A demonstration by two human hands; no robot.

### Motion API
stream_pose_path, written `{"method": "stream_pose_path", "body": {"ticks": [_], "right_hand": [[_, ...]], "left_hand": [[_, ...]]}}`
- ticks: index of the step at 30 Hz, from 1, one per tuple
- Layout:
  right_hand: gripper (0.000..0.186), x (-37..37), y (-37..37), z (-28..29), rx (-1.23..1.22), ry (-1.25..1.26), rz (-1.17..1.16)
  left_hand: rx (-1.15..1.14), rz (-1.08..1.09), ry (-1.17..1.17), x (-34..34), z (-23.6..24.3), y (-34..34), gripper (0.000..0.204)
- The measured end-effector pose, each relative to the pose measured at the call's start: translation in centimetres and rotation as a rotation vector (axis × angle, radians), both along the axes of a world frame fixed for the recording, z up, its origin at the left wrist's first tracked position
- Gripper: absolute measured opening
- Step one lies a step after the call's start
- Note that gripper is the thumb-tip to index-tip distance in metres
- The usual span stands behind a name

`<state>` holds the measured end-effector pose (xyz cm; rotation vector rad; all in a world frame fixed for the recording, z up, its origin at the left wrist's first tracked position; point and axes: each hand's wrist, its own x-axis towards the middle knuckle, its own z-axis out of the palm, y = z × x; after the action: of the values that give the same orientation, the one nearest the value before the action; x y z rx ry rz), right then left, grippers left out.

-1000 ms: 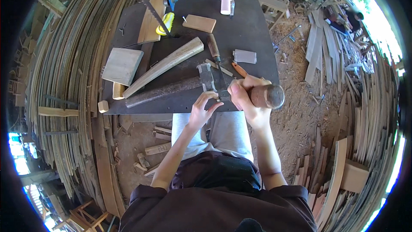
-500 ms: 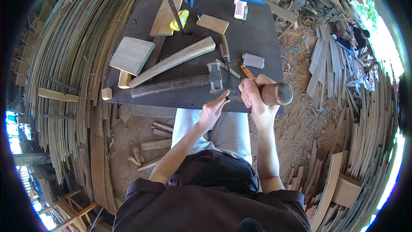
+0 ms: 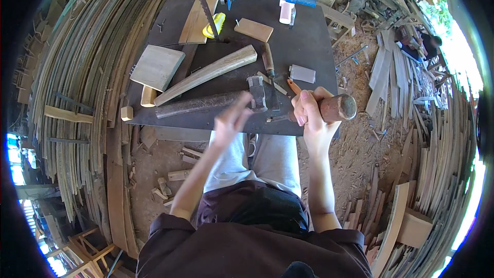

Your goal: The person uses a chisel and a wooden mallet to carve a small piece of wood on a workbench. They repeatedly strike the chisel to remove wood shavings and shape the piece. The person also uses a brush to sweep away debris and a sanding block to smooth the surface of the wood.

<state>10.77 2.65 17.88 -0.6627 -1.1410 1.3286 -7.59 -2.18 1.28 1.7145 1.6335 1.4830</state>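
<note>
My right hand (image 3: 313, 113) is closed round the wooden handle of a chisel (image 3: 337, 108). The handle's butt sticks out to the right, and the blade points left over the table's near edge. My left hand (image 3: 230, 123) is apart from the chisel, blurred, its fingers stretched toward the hammer head. The hammer (image 3: 200, 104) lies on the dark table (image 3: 206, 121) with its handle to the left. Just beyond the hammer head lies a second wooden-handled chisel (image 3: 268, 57). An orange pencil-like stick (image 3: 294, 86) is partly hidden by my right hand.
A toothed saw blade (image 3: 203, 2) rises from the table beside a yellow object (image 3: 214, 24). A long tapered wood piece (image 3: 206, 74), a square block (image 3: 158, 67) and a flat block (image 3: 254, 29) lie around. Stacked planks (image 3: 77, 98) stand left; wood scraps lie below.
My left hand has left the chisel's blade end and moved left and away from me, toward the hammer. My right hand still holds the chisel, shifted slightly right.
</note>
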Motion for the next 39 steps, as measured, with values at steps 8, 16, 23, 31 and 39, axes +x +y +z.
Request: {"method": "stream_pose_path", "body": {"ticks": [8,16,23,31,39], "right_hand": [[0.025,-0.6,0.2,-0.1,-0.003,-0.061,-0.002],[0.028,-0.7,0.5,-0.2,-0.004,-0.114,-0.080],[0.023,-1.2,1.4,-0.6,0.104,-0.117,-0.075],[0.026,-1.9,1.5,0.4,0.060,-0.142,0.005],[0.025,-2.8,1.5,0.0,0.375,-0.119,-0.180]], "left_hand": [[-0.227,0.311,0.816,-15.3,-0.1,4.9,0.060],[-0.668,0.014,0.832,-16.7,4.3,7.8,0.058],[-0.462,0.178,0.630,-14.4,7.3,5.6,0.046],[-0.260,0.152,0.300,-10.2,22.2,-2.2,0.042],[-0.354,-0.052,0.618,-6.5,31.4,-7.3,0.043]]}}
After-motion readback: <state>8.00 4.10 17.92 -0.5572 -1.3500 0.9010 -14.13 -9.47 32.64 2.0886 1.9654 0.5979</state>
